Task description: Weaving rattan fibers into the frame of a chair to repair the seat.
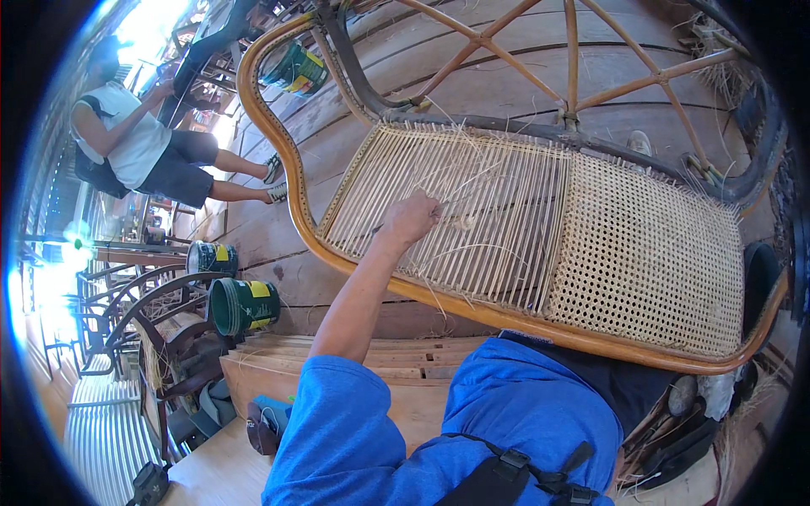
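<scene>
A curved wooden bench frame [422, 291] lies across in front of me, with cane weaving in its seat. On the left, strands of cane [494, 261] run mostly one way with gaps between them; on the right is a finished-looking panel of cane mesh [650, 249] with small holes. My left hand [411, 218] is closed above the left-hand strands, its fingers pinched round what looks like a thin cane strand. Loose ends and a pale curl of cane lie beside the fingers. My right hand does not show.
A person [126, 135] in a white sleeveless top sits at the upper left. Green buckets [245, 305] stand on the plank floor. Wooden boards [337, 371] lie left of my lap, and hand tools [682, 395] lie at the lower right. Dark chair frames [169, 329] crowd the left.
</scene>
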{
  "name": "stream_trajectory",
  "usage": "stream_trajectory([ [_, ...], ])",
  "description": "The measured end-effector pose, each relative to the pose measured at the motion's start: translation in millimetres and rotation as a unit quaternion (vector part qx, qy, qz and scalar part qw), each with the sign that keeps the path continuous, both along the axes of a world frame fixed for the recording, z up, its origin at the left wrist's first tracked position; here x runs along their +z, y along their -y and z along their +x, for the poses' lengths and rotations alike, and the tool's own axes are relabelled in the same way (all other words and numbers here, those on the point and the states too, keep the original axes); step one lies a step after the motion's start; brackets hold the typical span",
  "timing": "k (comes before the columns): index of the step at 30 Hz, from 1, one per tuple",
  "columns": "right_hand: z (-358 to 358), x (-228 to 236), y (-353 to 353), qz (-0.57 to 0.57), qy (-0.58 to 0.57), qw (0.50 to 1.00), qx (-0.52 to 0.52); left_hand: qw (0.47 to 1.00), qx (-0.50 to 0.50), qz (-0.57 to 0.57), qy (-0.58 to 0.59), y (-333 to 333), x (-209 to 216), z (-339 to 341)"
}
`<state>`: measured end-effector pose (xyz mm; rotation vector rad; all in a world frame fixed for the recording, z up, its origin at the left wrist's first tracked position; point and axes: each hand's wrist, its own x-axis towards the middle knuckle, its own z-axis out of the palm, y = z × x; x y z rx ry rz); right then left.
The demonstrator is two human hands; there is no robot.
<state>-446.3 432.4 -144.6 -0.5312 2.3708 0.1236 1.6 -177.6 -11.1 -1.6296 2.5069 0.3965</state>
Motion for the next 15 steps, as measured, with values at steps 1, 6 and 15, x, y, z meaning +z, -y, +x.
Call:
stream_trajectory([
  [1, 0.0, -2.6, -2.9, 0.002, -0.002, 1.000, -0.001, 1.000, -0.001, 0.001, 0.001, -0.3, 1.8, 3.8],
  [6, 3.0, -15.0, -17.8, 0.012, -0.011, 1.000, -0.004, 0.960, 0.125, 0.138, -0.210, -4.8, 38.8, 10.4],
  [15, 3.7, -47.6, -34.3, 0.011, -0.028, 1.000, 0.006, 0.856, 0.326, 0.198, -0.348, -3.0, 61.6, 28.3],
])
